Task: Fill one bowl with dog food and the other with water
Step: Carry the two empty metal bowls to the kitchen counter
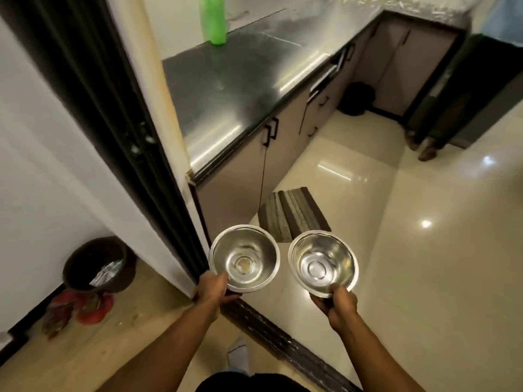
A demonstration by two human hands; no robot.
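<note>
Two round steel bowls are held out in front of me at a kitchen doorway. My left hand (212, 288) grips the near rim of the left bowl (244, 257), which has a little yellowish residue at its bottom. My right hand (336, 302) grips the near rim of the right bowl (322, 263), which looks empty and shiny. Both bowls are upright, side by side, apart from each other. No dog food or water source is visible, except a green bottle (213, 19) standing at the back of the counter.
A dark doorframe (135, 154) stands just left of the bowls. A dark glossy counter (240, 91) with cabinets runs along the left of the kitchen. A striped mat (293, 213) lies on the cream tiled floor. A brown pot (97, 265) sits lower left; a dark appliance (478, 91) is far right.
</note>
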